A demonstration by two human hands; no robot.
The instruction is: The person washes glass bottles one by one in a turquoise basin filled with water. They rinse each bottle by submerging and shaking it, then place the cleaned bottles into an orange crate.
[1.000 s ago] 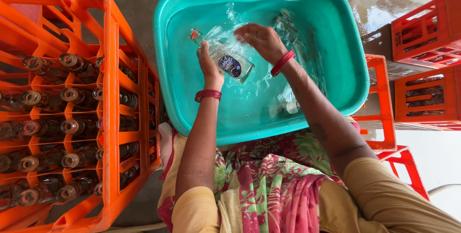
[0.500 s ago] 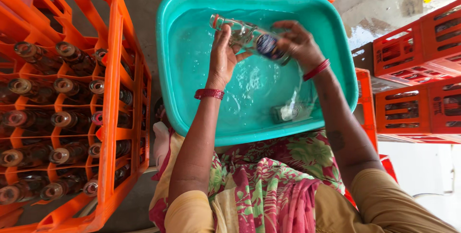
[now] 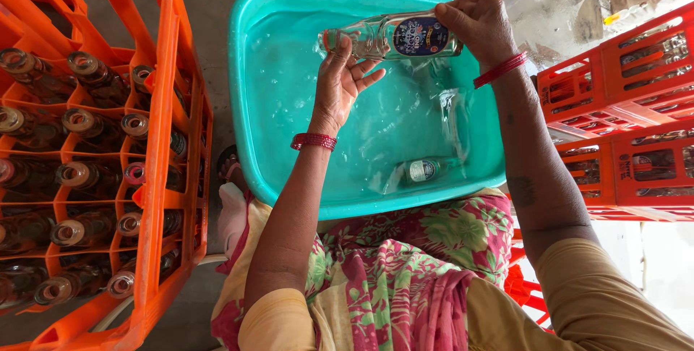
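Clear glass bottle [image 3: 390, 36]: a clear glass bottle with a dark blue label, held flat and level above the water at about 12 o'clock over the basin, neck toward 9 o'clock, base toward 3 o'clock.
Left hand [image 3: 340, 87]: its grip is partly closed on the neck end, thumb and forefinger pinching the mouth while the other fingers splay loose below; it seems to steady that end so the bottle can be turned.
Right hand [image 3: 473, 22]: its grip is curled over the base and the label end, fingers on top, grasping the clear glass bottle from 3 o'clock; a red bangle sits on each wrist.
Why held so: lying level over the basin, the bottle drips back into the water, by my reading.
Teal plastic basin [image 3: 246, 105]: a rounded rectangular tub of water at the centre, resting against the person's lap at 6 o'clock.
Second bottle [image 3: 426, 170]: a small bottle with a green label lying sunk at about 5 o'clock in the basin, well apart from both hands.
Orange plastic crate [image 3: 163, 105]: at 9 o'clock, its cells filled with dark bottles, necks toward the camera.
Red crates [image 3: 622, 127]: stacked at 3 o'clock, just beside the basin.
Floor [image 3: 210, 4]: grey concrete, carrying everything.
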